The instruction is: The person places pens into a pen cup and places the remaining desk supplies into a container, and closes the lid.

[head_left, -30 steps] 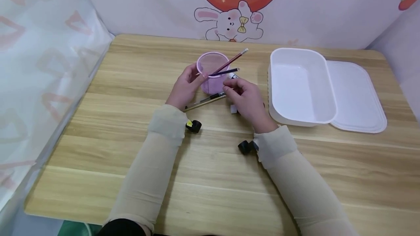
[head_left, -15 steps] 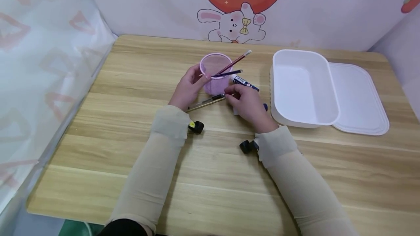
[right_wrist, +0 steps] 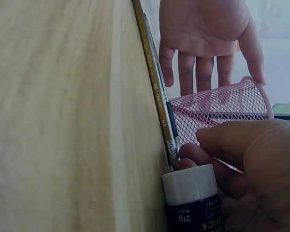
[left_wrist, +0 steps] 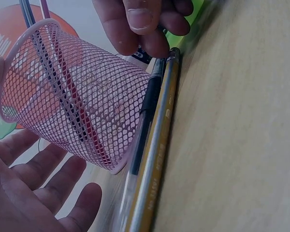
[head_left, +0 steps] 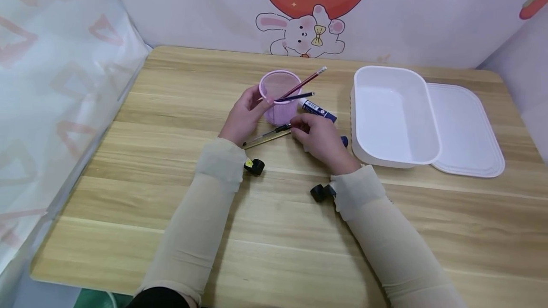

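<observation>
My left hand point(head_left: 243, 115) holds a pink mesh pen cup point(left_wrist: 87, 87), thumb at the rim and fingers along its side. A red pencil point(head_left: 306, 81) and a dark pencil point(head_left: 299, 96) lean in the cup. On the table before it lie a gold pencil point(left_wrist: 157, 145) and a clear pen with a black grip point(left_wrist: 151, 96), side by side. My right hand point(head_left: 318, 139) has its bent fingertips at the far ends of these two; whether it pinches the pen is hidden. Beneath this hand lies a white-capped glue stick point(right_wrist: 189, 186).
A dark blue tube with a white cap point(head_left: 318, 110) lies just right of the cup. Farther right stands a deep white box point(head_left: 396, 113), with its flat white lid point(head_left: 468, 129) beside it. Something bright green point(left_wrist: 186, 31) shows behind the right fingers.
My right hand has shifted slightly left and down along the table, uncovering more of the blue tube. The left hand and the cup have stayed in place.
</observation>
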{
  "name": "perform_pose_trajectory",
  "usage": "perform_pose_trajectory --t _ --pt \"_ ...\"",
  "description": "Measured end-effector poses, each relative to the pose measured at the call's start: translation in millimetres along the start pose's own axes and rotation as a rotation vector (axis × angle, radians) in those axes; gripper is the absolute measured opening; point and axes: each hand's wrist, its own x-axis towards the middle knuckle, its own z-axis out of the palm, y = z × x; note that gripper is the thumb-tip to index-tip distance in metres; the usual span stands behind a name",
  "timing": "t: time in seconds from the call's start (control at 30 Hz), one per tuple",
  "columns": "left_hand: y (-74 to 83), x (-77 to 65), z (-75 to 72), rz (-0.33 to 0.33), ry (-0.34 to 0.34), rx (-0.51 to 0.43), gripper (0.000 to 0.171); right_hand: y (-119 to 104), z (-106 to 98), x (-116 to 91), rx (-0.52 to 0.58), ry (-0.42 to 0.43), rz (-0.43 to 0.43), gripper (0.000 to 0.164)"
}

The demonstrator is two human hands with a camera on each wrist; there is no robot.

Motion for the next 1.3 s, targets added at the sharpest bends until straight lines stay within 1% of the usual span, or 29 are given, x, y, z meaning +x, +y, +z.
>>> perform_pose_trajectory --t 0.27,0.47,0.6,0.9,1.17,1.3 --pt "-0.8 0.7 0.8 0.003 0.001 -0.016 0.058 1.9 1.3 0.1 -0.005 0.004 -0.018 0.020" --pt "-0.9 1.7 1.6 0.003 -0.003 -0.001 0.059 2.7 1.0 -0.6 -0.011 0.007 -0.037 0.020" --pt "-0.9 2.0 2.3 0.003 -0.003 0.000 0.058 2.9 0.4 -1.6 -0.021 -0.007 -0.049 0.021" --pt "-0.2 2.2 2.2 0.000 -0.009 -0.006 0.059 4.3 -0.1 -1.8 -0.036 -0.034 -0.046 0.021" --pt "-1.0 2.2 1.0 0.005 0.002 0.014 0.059 4.1 1.1 -0.6 -0.093 -0.037 -0.089 0.022" --pt "-2.5 2.4 0.2 0.006 0.003 0.014 0.059 4.2 2.1 -0.6 -0.098 -0.046 -0.104 0.019"
